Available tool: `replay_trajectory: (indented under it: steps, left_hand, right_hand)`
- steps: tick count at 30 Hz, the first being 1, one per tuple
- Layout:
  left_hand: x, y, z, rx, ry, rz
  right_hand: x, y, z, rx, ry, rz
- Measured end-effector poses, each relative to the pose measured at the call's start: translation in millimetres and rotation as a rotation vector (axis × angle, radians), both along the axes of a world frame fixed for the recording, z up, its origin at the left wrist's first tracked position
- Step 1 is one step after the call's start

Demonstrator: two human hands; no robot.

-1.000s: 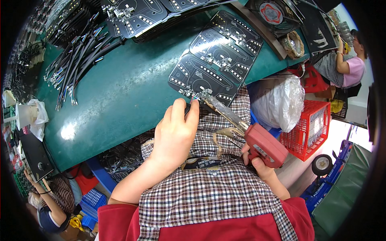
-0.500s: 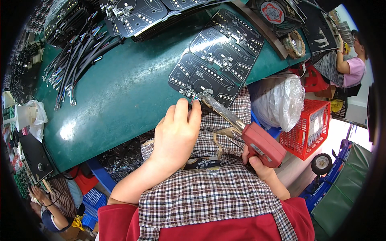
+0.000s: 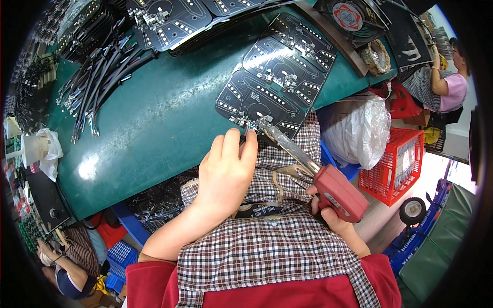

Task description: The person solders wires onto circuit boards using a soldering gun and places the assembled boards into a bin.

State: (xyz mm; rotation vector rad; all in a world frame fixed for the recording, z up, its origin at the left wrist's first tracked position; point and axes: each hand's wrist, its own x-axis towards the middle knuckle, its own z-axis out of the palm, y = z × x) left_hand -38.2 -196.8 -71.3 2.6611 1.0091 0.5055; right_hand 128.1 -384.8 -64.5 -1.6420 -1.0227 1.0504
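Observation:
A black circuit board panel [image 3: 267, 95] with rows of small pale LEDs lies on the green table, its near edge toward me. At that edge, my left hand [image 3: 226, 161] pinches the thin coloured wires [image 3: 250, 128] of a cable between thumb and fingers, close to small silvery parts on the board. My right hand [image 3: 328, 210] grips a red soldering gun [image 3: 339, 192] by its handle. Its long metal barrel points up and left, with the tip just right of the wires. Whether the tip touches the board I cannot tell.
Black cables [image 3: 102, 77] with stripped ends lie in a bundle at the table's left. More boards [image 3: 174, 23] are stacked at the back. A fan [image 3: 348, 16] and a roll [image 3: 376, 56] stand far right, above a red crate [image 3: 393, 164]. Two other people sit nearby.
The soldering gun has shifted slightly right and toward me, its tip drawing away from the wires. My left hand stays almost where it was, still pinching the wires.

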Motion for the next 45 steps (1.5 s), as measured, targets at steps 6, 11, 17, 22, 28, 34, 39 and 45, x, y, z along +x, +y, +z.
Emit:
replay_trajectory:
  steps: [6, 11, 17, 22, 28, 34, 39, 45]
  left_hand:
    - [-2, 0, -7, -0.029, -0.085, 0.009]
    - [-1, -1, -7, 0.015, -0.063, -0.026]
    - [0, -1, -13, 0.191, -0.02, -0.057]
    - [3, -1, -9, 0.153, -0.016, -0.068]
    - [7, 0, -7, 0.209, 0.044, -0.08]
    - [3, -4, -1, 0.151, 0.053, -0.033]
    - [-1, 6, 5, 0.008, 0.004, -0.145]
    - [-92, 128, 13, 0.353, -0.002, 0.621]
  right_hand:
    - [2, -5, -8, -0.015, 0.111, -0.037]
    - [2, -1, -9, -0.028, 0.251, -0.063]
    - [0, -4, -13, -0.031, 0.178, -0.079]
    - [6, 5, -10, -0.013, -0.121, 0.009]
    - [6, 3, -7, -0.019, -0.177, 0.041]
    - [9, 2, -13, 0.126, 0.401, -0.098]
    - [19, 6, -9, 0.137, 0.227, -0.157]
    - [23, 17, -10, 0.217, 0.146, -0.204]
